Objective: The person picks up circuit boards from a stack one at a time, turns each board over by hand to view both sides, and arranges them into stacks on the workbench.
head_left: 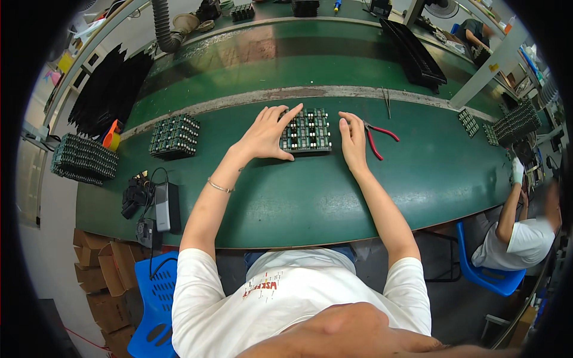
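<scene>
In the middle of the green table lies a stack of circuit boards (309, 132) with rows of pale components on top. My left hand (267, 132) spans its left end, thumb at the near edge and index finger at the far edge, gripping it. Just off the right end, my right hand (353, 138) is held with fingers stretched out and nothing in them. Red-handled pliers (376, 141) lie right beside that hand. Thin metal tweezers (388, 102) rest a little farther back.
More board stacks stand on the table (262, 203) at left: one nearer (174, 137), one at its edge (85, 158). A grey box-shaped device (167, 207) with cables sits front left. At right, a co-worker (518, 238) sits by further boards (518, 122). Black trays (412, 53) lie behind.
</scene>
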Motion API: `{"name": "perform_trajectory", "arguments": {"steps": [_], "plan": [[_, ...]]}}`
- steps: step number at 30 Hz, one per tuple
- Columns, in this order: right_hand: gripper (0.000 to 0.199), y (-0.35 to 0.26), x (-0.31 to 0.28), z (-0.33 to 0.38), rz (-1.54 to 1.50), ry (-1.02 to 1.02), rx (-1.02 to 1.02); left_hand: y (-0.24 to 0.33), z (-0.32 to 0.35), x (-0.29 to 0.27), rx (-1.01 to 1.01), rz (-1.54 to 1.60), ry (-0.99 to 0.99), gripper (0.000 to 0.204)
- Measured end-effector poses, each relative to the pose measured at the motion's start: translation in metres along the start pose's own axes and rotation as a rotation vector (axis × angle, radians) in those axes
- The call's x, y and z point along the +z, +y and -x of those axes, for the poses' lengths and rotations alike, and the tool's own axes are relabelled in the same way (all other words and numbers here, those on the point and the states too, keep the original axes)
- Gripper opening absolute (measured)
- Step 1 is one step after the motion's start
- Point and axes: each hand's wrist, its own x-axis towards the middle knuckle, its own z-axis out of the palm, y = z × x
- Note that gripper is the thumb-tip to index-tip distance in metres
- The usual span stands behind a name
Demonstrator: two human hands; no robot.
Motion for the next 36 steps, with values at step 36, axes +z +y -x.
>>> {"name": "perform_trajectory", "arguments": {"steps": [36], "plan": [[0.038,-0.064,0.003,0.043,-0.899,-0.449,0.372,0.045,0.079,0.028,-0.258,2.053,0.313,0.056]]}}
